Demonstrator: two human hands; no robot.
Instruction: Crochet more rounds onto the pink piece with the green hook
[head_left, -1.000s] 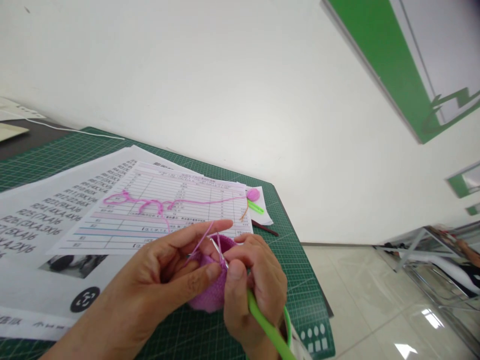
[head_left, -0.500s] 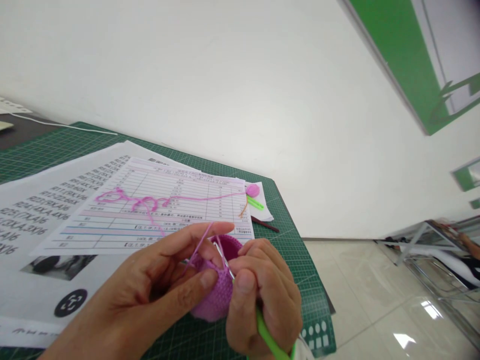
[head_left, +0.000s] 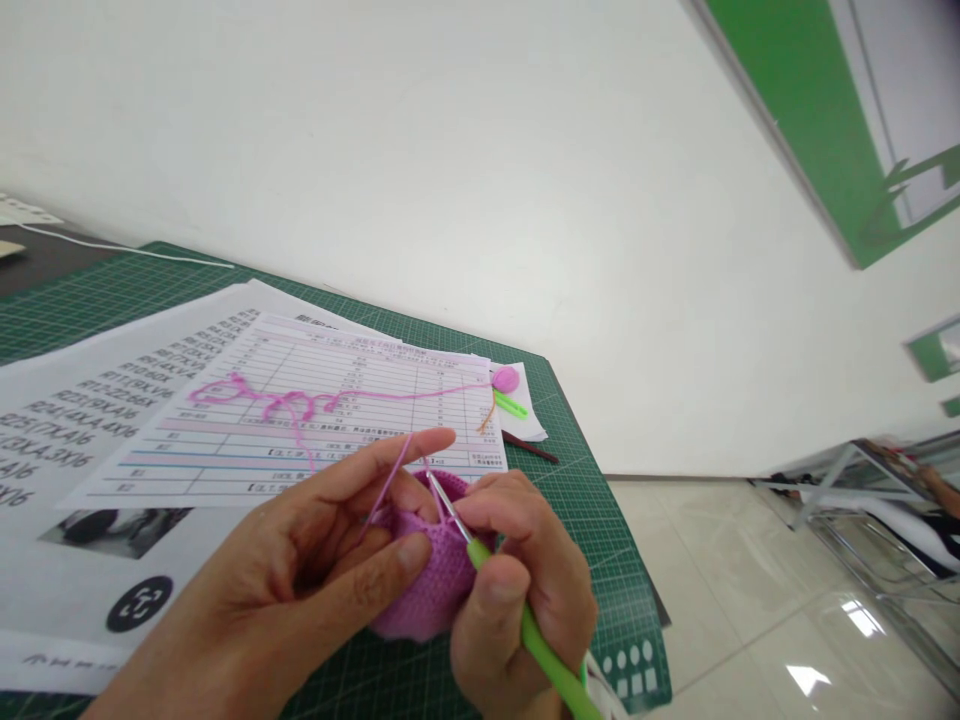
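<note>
My left hand pinches the rim of a pink crochet piece, cup-shaped with its opening turned up and away. Pink yarn runs over my raised left index finger and down to the stitches. In my right hand is a crochet hook with a green handle and a metal shaft. The hook's tip sits at the rim, by a loop of yarn under my left index finger. My right fingers partly cover the piece's right side.
Printed sheets lie on a green cutting mat, with loose pink yarn trailing across them to a small pink ball. Beside the ball are a bright green clip-like item and a dark red stick. A white wall rises behind.
The hook has drawn back and more of its green handle and shaft shows. My right thumb and index finger have moved apart along it. My left index finger has shifted slightly left.
</note>
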